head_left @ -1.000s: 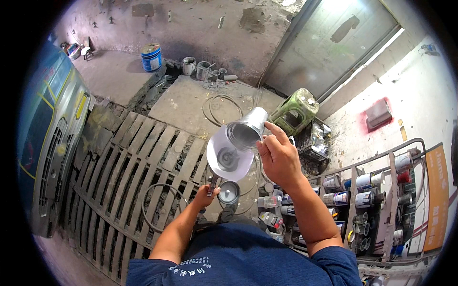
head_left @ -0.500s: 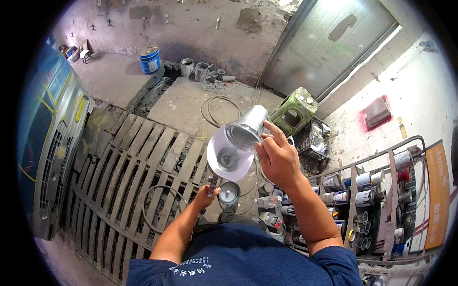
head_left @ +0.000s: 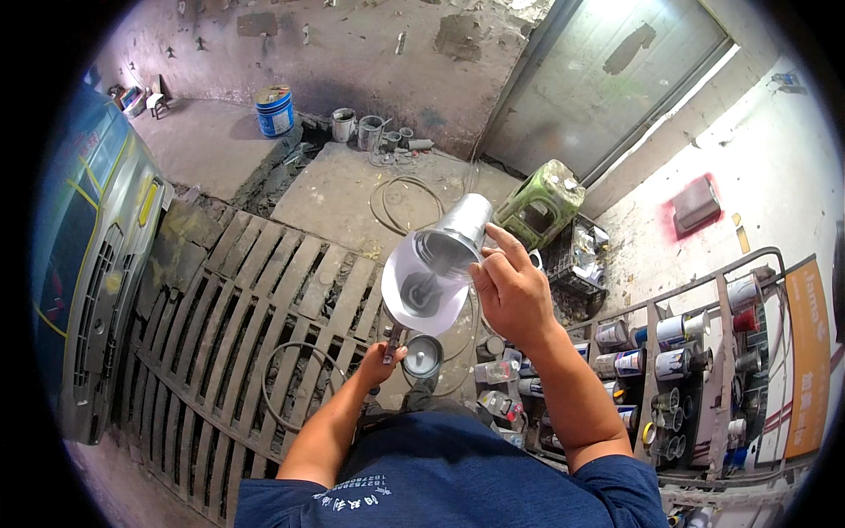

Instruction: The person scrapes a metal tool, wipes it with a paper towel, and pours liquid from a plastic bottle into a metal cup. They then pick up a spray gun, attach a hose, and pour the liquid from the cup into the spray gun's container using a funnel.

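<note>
My right hand (head_left: 515,286) grips a silvery-grey mixing cup (head_left: 465,220), tilted with its mouth down and to the left. Grey paint (head_left: 423,293) runs from it into a white cone-shaped strainer (head_left: 399,271) just below. My left hand (head_left: 378,362) is closed round the handle of a spray gun (head_left: 393,341), most of which the strainer and my fingers hide. The strainer sits above the gun; where they meet is hidden. Right beside my left hand shows a round grey lid or cup (head_left: 423,354); I cannot tell which.
A slatted floor grate (head_left: 238,326) lies left, with a masked vehicle (head_left: 97,255) beyond. Hoses (head_left: 407,204) coil on the floor. A green stool (head_left: 543,204) and black crate (head_left: 578,264) stand ahead right. Paint cans (head_left: 673,364) fill a rack at right; a blue bucket (head_left: 275,113) stands far off.
The grey paint in the strainer has spread into a larger patch, and its streaks look different. Both hands and the tilted cup stay nearly in place.
</note>
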Demonstrator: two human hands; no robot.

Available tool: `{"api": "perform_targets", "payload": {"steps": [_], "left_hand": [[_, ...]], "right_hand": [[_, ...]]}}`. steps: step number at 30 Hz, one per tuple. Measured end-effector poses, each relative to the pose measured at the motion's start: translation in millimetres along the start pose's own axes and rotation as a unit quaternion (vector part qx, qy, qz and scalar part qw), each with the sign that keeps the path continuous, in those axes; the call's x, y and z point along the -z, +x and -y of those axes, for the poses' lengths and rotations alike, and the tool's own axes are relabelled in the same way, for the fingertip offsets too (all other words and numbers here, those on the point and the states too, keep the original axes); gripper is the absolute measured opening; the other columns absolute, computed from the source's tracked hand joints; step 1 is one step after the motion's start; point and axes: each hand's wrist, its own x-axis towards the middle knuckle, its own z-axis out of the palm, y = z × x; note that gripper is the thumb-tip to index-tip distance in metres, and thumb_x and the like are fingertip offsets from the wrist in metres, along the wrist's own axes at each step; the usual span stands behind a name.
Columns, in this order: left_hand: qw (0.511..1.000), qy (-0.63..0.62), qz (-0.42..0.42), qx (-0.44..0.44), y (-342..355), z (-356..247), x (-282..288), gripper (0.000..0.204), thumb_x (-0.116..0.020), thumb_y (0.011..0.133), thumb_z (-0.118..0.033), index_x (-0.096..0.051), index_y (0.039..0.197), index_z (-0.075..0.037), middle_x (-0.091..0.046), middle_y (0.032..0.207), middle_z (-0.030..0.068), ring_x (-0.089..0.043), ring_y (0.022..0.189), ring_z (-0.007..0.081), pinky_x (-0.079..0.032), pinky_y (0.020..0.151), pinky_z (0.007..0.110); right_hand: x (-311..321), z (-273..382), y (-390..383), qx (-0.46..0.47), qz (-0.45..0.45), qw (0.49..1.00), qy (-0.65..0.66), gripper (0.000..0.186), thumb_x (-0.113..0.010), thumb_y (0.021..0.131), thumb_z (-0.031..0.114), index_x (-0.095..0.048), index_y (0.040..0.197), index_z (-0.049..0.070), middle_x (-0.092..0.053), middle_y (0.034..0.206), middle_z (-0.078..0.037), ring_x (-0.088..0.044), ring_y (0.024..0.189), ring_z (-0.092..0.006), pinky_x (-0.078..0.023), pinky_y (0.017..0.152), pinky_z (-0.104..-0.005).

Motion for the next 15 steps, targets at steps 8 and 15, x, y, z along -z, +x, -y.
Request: {"api": "perform_targets", "payload": {"steps": [8,15], "left_hand": [[1.0,0.018,0.003,-0.008,-6,-20,-4,0.036,-0.06,0.089,-0.032,-0.052,0.067,-0.005,-0.045,0.056,-0.0013,-0.043,0.054,0.0096,-0.035,0.05,0.029],[0.999,0.041,0.008,0.022,3,-12,-12,0.034,-0.061,0.089,-0.03,-0.05,0.067,-0.006,-0.044,0.056,-0.0018,-0.043,0.055,0.0099,-0.035,0.05,0.03]], "right_hand": [[3,-9,-4,-0.074,-0.002,0.993,0.089,0.021,-0.065,0.083,0.012,-0.053,0.073,-0.001,-0.06,0.106,-0.026,-0.064,0.09,-0.0378,-0.052,0.071,-0.0396],[4,-34,-11,-0.242,0.052,0.949,0.197,0.024,-0.061,0.088,0.016,-0.054,0.075,-0.003,-0.062,0.1,-0.023,-0.061,0.091,-0.0325,-0.047,0.074,-0.0347]]}}
